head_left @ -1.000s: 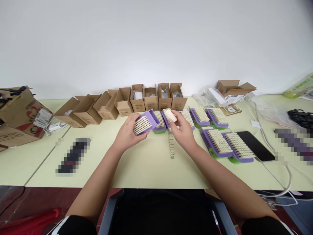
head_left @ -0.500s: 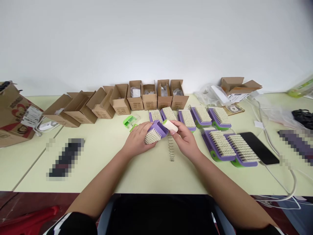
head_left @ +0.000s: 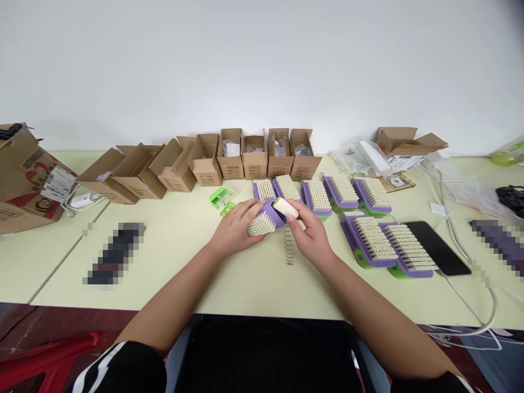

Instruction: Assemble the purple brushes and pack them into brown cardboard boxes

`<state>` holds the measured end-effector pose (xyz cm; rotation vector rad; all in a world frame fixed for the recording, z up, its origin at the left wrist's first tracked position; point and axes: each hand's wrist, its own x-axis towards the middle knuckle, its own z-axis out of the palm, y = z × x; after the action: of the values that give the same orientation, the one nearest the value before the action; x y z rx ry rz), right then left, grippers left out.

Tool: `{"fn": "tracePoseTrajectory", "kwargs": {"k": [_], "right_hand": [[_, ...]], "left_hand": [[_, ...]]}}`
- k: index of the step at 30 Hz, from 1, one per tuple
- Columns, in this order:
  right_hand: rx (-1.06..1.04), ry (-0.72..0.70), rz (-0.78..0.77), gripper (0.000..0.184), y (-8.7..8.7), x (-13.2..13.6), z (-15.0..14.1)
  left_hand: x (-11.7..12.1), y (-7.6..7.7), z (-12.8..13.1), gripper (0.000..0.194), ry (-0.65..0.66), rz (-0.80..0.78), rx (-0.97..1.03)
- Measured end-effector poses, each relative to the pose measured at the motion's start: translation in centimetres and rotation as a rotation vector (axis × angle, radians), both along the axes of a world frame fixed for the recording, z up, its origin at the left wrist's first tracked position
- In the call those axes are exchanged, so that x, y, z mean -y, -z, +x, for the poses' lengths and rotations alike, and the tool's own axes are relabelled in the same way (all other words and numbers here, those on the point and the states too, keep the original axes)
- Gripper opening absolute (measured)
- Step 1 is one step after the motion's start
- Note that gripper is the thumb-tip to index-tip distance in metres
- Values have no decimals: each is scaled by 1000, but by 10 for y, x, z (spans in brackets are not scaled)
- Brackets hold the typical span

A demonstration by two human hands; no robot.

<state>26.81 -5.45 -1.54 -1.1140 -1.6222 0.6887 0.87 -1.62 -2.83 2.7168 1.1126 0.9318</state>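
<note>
Purple brush sits held in my left hand, bristles pointing left. My right hand pinches a white tube, lying slanted, its green end against the brush.

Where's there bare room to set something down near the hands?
Bare tabletop lies below the coiled spring, between the forearms. Another patch lies between the left hand and the blurred dark object. Right of the right hand, the purple brushes crowd the table, as do the cardboard boxes behind.
</note>
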Motion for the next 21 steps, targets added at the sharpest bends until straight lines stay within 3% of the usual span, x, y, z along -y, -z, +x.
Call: {"fn": "tracePoseTrajectory", "kwargs": {"k": [21], "right_hand": [[12,-99,-165,37,1,-7,7]], "left_hand": [[0,-1,-1,92,-26,-4,-64]]}}
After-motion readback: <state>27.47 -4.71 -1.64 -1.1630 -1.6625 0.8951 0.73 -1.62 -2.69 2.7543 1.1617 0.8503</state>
